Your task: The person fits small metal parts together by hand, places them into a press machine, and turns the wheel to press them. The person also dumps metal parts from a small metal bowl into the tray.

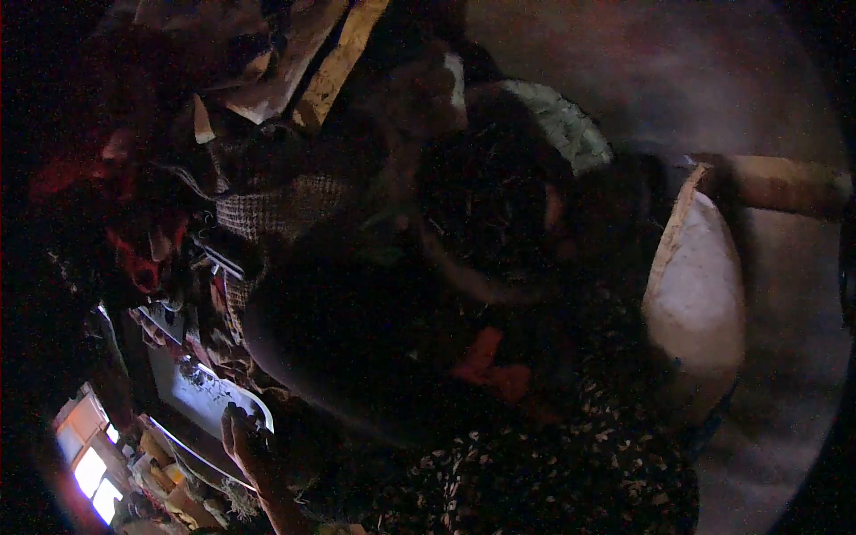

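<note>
The scene is very dark and much of it is lost in shadow. What looks like my left hand rises from the lower edge at the lower left, seen edge-on. Its fingers seem stretched out, and I make out nothing in them. Just behind it lies a white tray with sprigs of dark plant matter on it. My right hand cannot be made out. Toward the middle sits a round container filled with dark, stringy material. An orange-red piece of unclear kind lies below it.
A whitish sack with an open top stands at the right. Coarse burlap and a wooden slat are at the upper left. Dark speckled, leaf-like matter spreads along the bottom. Bright window panes show at the lower left.
</note>
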Tool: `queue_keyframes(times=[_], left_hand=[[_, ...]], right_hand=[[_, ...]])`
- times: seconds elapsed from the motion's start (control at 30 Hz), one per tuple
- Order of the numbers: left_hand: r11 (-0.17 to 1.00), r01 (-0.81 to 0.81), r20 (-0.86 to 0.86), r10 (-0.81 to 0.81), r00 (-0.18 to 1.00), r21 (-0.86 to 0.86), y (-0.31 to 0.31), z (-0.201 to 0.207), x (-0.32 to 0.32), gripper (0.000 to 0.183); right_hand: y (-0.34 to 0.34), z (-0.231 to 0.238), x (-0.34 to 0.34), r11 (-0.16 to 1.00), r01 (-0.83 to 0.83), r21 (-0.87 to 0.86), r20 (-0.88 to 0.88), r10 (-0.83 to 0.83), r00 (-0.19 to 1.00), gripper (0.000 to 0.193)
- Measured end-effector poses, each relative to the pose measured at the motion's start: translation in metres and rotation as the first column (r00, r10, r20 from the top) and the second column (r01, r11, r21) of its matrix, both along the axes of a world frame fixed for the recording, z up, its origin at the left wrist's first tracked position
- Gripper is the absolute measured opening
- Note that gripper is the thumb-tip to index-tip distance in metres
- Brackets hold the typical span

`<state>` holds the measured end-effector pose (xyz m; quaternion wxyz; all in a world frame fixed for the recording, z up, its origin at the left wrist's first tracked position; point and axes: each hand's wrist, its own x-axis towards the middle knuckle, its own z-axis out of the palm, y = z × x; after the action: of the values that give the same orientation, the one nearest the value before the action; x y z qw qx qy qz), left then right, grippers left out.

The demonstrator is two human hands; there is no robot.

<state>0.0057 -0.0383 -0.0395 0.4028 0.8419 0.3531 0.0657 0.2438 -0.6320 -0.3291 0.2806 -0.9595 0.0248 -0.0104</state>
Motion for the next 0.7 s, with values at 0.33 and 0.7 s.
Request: queue_keyframes(times=[0.33, 0.7], left_hand=[[0.838, -0.42, -0.059, 0.428, 0.902, -0.347, -0.02, 0.016, 0.024, 0.021], [0.948, -0.174, -0.054, 0.166, 0.985, -0.265, -0.032, 0.033, 0.03, 0.023]], right_hand=[[0.002, -0.017, -0.024, 0.981, 0.111, 0.158, -0.056, -0.103, 0.993, 0.05], [0.011, 0.006, -0.031, 0.933, 0.186, 0.309, -0.052, -0.179, 0.983, 0.049]])
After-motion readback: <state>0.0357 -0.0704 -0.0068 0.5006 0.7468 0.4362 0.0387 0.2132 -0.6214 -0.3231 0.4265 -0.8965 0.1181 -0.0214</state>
